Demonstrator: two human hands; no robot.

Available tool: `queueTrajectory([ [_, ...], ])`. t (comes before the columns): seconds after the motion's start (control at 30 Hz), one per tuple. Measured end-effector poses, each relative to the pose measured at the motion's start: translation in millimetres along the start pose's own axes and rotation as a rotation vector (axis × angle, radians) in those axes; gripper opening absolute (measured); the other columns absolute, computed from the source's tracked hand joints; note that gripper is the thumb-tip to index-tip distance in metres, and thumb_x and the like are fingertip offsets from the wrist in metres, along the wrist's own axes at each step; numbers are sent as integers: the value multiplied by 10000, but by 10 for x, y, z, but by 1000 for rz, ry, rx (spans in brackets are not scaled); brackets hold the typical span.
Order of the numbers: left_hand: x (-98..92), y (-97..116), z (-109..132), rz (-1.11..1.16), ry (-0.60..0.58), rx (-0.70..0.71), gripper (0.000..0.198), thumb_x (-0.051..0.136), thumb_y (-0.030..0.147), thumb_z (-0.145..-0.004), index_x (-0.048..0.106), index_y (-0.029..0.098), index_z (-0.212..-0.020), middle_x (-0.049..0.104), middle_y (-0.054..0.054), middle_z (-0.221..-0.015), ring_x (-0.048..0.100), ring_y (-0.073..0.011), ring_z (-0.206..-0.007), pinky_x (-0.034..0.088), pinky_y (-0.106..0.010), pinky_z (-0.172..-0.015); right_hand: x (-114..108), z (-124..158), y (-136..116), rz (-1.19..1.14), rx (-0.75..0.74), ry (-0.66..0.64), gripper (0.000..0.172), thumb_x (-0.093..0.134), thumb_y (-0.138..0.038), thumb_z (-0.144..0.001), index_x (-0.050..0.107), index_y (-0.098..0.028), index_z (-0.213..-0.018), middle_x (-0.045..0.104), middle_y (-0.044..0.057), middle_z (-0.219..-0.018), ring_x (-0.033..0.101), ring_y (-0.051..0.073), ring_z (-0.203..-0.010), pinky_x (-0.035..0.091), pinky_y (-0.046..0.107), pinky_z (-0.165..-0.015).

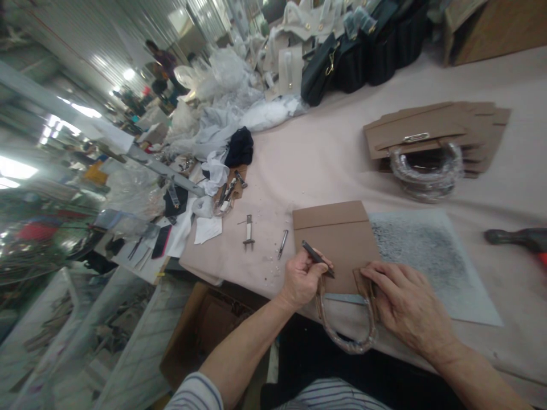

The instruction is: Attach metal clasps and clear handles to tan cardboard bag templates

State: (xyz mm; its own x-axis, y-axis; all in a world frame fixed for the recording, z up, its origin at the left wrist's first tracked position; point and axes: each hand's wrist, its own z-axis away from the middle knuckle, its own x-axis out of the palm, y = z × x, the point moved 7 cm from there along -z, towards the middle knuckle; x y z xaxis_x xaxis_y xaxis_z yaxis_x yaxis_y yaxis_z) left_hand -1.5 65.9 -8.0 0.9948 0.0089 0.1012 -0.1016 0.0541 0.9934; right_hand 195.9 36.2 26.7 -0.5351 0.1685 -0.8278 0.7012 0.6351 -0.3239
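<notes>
Nearest us, below the brown panel [337, 236], a striped sleeve [197, 392] covers part of our left forearm. The U-shaped handle [351, 345], wrapped in clear plastic, hangs past the panel's near edge, with its two ends lying on the panel. Our left hand [302, 276] is over the panel's near left part, its fingers closed around a dark pen-shaped tool [314, 256] that slants down to the panel beside the handle's left end. Our right hand [404, 296] is at the panel's near right corner, its fingers bent over the handle's right end; whether they grip it or only press on it, we cannot tell.

The panel itself lies flat on the desk [290, 171], partly over a grey board [421, 250] that shows to its right, speckled with dark marks. Just left of the panel we have a thin metal rod [282, 245], and farther left a pronged metal tool [248, 230]. Well to the panel's right is a hammer [515, 236].

Beyond the panel, to the right, we see a stack of brown pieces [474, 122] with plastic-wrapped handles [457, 168]. Far behind the panel stand black bags [318, 71] and pale bags [290, 71].
</notes>
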Motion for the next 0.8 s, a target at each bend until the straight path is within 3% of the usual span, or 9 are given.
queueTrajectory([
  [0.3,-5,-17,-13,61,41,-63,325,793,339,-798,563,156,-936,729,-37,-839,735,-161,-780,622,-305,-782,-9,-7,-11,4,-5,-2,308,453,-76,-896,571,-169,-1165,630,101,-1120,541,268,-973,412,414,-840],
  [0.8,26,38,-37,0,2,-75,320,776,351,-804,557,151,-926,733,-50,-800,721,-175,-743,621,-323,-731,-14,-6,-2,-17,4,8,306,458,-91,-888,600,-176,-1146,652,97,-1098,558,264,-973,414,412,-838],
])
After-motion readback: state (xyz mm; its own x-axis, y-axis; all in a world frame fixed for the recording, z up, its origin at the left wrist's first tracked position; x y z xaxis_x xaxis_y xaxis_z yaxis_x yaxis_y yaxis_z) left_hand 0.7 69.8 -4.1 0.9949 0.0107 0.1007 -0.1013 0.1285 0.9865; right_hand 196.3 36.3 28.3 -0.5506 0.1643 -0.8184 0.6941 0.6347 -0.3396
